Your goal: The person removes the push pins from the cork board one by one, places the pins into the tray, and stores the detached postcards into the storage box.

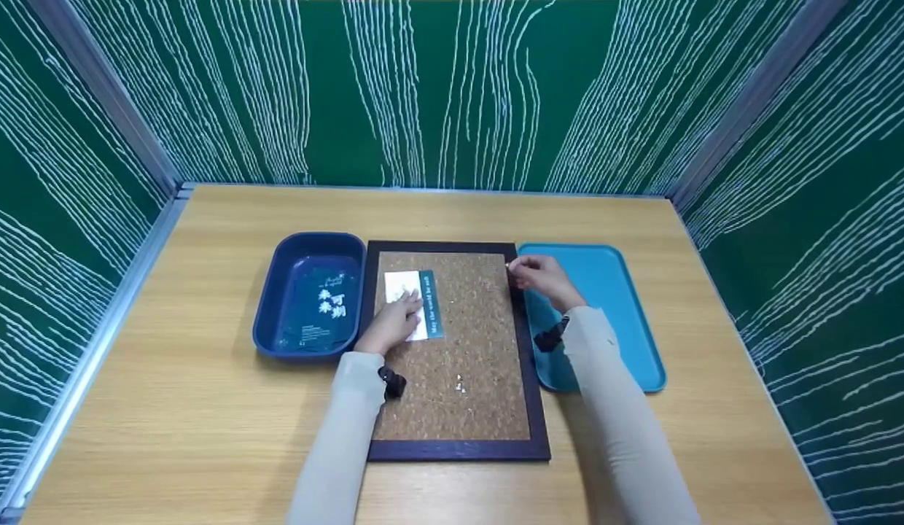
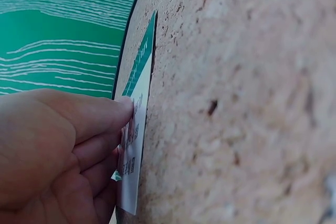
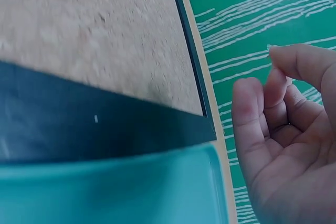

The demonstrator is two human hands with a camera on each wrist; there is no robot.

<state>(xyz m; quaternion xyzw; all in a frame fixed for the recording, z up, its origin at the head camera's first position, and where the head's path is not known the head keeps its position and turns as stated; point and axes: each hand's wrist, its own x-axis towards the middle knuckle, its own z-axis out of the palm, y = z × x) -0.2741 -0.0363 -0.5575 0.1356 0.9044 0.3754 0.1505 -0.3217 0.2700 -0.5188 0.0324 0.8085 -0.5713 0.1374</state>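
Observation:
A white and green card (image 1: 431,306) with printed text lies on the upper left of the corkboard (image 1: 485,328). My left hand (image 1: 395,321) presses the card with its fingers, and part of the card is hidden under them. In the left wrist view the thumb (image 2: 123,109) rests at the card's face. Above the board's upper right edge, my right hand (image 1: 545,281) pinches a small clear push pin (image 3: 270,48) between thumb and finger; most of the pin is hidden. Several small shiny clear pins (image 1: 460,386) lie on the lower part of the cork.
Left of the board stands a dark blue bin (image 1: 261,321) holding green printed cards (image 1: 324,310). A light blue tray (image 1: 638,350) lies along the board's right side, partly under the right forearm. Green walls with white lines surround the wooden table (image 1: 182,408) on three sides.

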